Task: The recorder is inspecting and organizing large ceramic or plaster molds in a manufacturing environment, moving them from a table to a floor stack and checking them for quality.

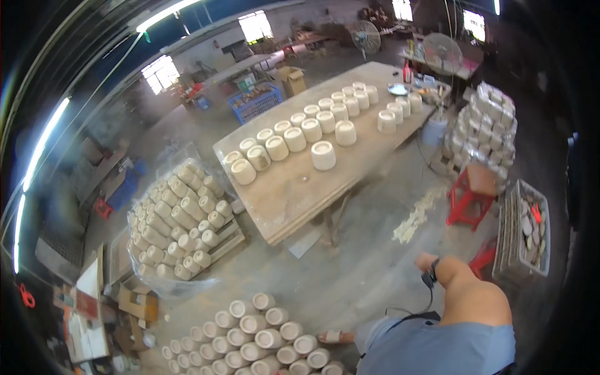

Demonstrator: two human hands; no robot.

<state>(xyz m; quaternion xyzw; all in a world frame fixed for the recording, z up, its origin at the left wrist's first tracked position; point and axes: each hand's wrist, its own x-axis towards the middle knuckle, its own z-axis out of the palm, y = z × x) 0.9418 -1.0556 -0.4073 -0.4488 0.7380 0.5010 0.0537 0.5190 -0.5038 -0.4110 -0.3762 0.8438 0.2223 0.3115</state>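
My right hand (426, 260) hangs out over the concrete floor, with a dark band and a cable at its wrist. It is small and blurred, so its fingers cannot be made out, and nothing shows in it. At the lower edge, a skin-coloured patch among the pots may be a fingertip of my left hand; the rest is out of the picture. Rows of cream-coloured round pots (269, 338) lie stacked on their sides at the bottom. More such pots (323, 155) stand in lines on the big wooden table (284, 215) ahead. My sandalled foot (337, 337) is beside the stack.
A plastic-wrapped pallet of pots (181, 215) stands left of the table. On the right are a red stool (470, 195), a grey crate (542, 265) of scraps and a wrapped stack (484, 128). Pale debris (417, 215) lies on the floor. Fans (365, 37) stand at the back.
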